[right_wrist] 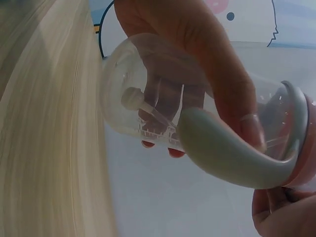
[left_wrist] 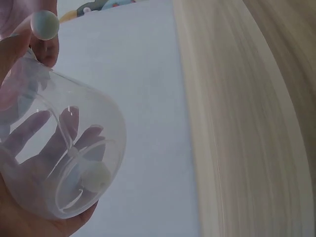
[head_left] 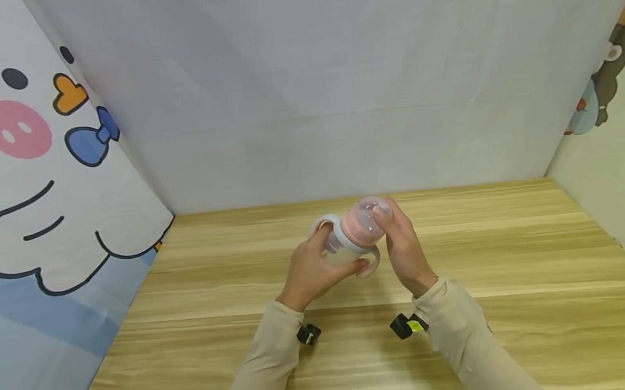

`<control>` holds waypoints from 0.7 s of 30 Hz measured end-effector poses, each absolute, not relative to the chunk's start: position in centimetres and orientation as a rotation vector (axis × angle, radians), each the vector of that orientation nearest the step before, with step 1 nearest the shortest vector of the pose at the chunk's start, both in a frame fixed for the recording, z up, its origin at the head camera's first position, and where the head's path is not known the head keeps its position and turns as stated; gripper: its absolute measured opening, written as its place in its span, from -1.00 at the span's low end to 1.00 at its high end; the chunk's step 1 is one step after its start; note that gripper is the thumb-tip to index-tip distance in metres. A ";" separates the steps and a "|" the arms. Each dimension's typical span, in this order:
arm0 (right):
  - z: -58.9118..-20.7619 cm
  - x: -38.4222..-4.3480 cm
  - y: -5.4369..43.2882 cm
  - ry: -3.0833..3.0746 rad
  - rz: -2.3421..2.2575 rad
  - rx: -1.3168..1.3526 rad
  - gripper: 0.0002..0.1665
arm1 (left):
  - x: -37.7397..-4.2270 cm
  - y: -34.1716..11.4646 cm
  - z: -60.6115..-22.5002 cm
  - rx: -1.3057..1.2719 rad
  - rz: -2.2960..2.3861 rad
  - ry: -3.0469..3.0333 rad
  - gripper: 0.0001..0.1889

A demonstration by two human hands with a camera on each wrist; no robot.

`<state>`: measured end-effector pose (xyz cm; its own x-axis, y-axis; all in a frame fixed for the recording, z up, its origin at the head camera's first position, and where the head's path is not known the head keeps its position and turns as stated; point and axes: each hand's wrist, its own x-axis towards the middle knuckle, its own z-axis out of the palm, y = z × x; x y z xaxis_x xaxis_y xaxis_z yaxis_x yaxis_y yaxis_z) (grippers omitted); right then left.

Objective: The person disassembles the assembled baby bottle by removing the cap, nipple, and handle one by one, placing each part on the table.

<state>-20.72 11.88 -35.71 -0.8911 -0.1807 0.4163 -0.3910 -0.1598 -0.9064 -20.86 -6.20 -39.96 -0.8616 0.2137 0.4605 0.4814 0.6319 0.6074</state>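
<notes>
A clear baby bottle (head_left: 338, 247) with a pink collar, a pale ring with two curved handles (right_wrist: 232, 153) and a see-through cap (head_left: 367, 213) is held tilted above the table. My left hand (head_left: 312, 269) grips the bottle body, thumb along one side and fingers wrapped behind it. At the top end, my right hand (head_left: 404, 249) holds the cap between thumb and fingers. Through the clear wall, the right wrist view shows a straw with a round weighted end (right_wrist: 132, 98) inside. The left wrist view looks at the bottle's base (left_wrist: 81, 185).
The wood-grain table (head_left: 218, 313) spreads under both hands. A pale cloth wall (head_left: 340, 102) stands behind it, with a cartoon-printed panel (head_left: 34, 227) on the left and another printed panel (head_left: 601, 167) on the right.
</notes>
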 end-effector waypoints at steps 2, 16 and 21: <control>-35.7 -20.7 11.7 -1.847 2.263 0.702 -0.63 | -20.8 -6.0 -39.8 -0.549 -1.107 -2.518 -0.30; -35.7 -20.5 10.8 -1.700 2.313 0.294 -0.79 | -20.5 -4.7 -40.9 -0.382 -0.821 -2.389 -0.27; -35.9 -20.4 10.3 -1.740 2.399 0.198 -0.72 | -20.5 -4.4 -41.0 -0.392 -0.815 -2.373 -0.27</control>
